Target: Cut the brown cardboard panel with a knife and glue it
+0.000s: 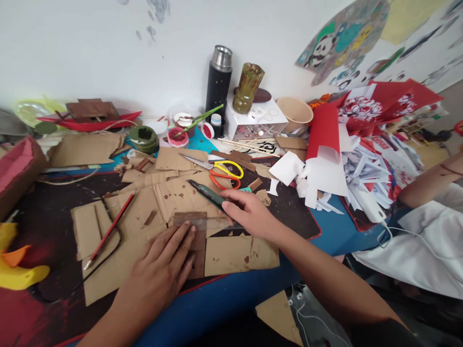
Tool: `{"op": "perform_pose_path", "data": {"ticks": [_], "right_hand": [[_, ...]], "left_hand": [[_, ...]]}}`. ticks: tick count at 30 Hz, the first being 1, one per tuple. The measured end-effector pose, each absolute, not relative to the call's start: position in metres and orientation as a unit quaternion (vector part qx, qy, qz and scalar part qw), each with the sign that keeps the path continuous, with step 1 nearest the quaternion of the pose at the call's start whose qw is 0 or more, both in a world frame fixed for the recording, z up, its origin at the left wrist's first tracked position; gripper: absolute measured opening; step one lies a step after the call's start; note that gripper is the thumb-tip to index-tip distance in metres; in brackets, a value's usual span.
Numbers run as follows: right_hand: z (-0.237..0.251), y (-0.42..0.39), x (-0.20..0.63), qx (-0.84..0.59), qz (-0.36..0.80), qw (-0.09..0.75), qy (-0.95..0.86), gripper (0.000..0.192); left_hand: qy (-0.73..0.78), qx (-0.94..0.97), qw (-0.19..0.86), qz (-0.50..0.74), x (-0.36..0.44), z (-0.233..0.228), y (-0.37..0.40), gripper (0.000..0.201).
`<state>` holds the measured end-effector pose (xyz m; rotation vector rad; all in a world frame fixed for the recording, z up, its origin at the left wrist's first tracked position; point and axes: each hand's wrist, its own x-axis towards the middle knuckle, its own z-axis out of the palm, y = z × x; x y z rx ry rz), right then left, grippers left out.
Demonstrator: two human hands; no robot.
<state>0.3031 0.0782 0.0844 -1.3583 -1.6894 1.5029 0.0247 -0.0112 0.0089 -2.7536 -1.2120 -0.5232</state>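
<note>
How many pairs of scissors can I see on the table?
2. The yellow scissors lie behind the right hand, and the orange scissors lie just below them, overlapping. More may be hidden under the cardboard.

Home craft corner — cardboard scraps [173, 195], scissors [220, 173], paint pots [178, 137].

Far back against the wall stand a black flask [218, 82] and a green jar [248, 87] on a white box [253, 126], with scissors [221, 171] mid-table, a red pencil [109, 231] to the left, and cut white paper [325, 178] heaped right.
</note>
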Motion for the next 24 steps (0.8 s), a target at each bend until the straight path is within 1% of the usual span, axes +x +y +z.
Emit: {"op": "perform_pose_path", "data": {"ticks": [3,5,8,11,16,20,24], "right_hand": [[0.089,0.075,0.304,-0.49,0.614,0.21,-0.583,0.039],[0.092,0.075,0.306,-0.483,0.607,0.183,-0.604,0.044],[0.096,0.075,0.309,-0.469,0.525,0.133,-0.697,0.045],[0.1,0.076,0.312,-0.439,0.416,0.083,-0.792,0.042],[0.107,0.075,0.311,-0.44,0.281,-0.002,-0.853,0.042],[0.118,0.074,0.304,-0.433,0.221,-0.052,-0.872,0.038],[0.125,0.074,0.294,-0.411,0.193,-0.06,-0.889,0.038]], "left_hand": [[-0.391,-0.903,0.056,-0.171,0.026,0.011,-0.01,0.06],[-0.39,-0.903,0.057,-0.17,0.026,0.01,-0.01,0.059],[-0.393,-0.902,0.051,-0.171,0.026,0.008,-0.011,0.061],[-0.4,-0.9,0.048,-0.166,0.027,0.006,-0.012,0.06],[-0.41,-0.899,0.043,-0.15,0.028,0.001,-0.015,0.06],[-0.421,-0.892,0.028,-0.16,0.027,-0.004,-0.015,0.063],[-0.42,-0.892,0.015,-0.164,0.028,-0.006,-0.016,0.065]]}}
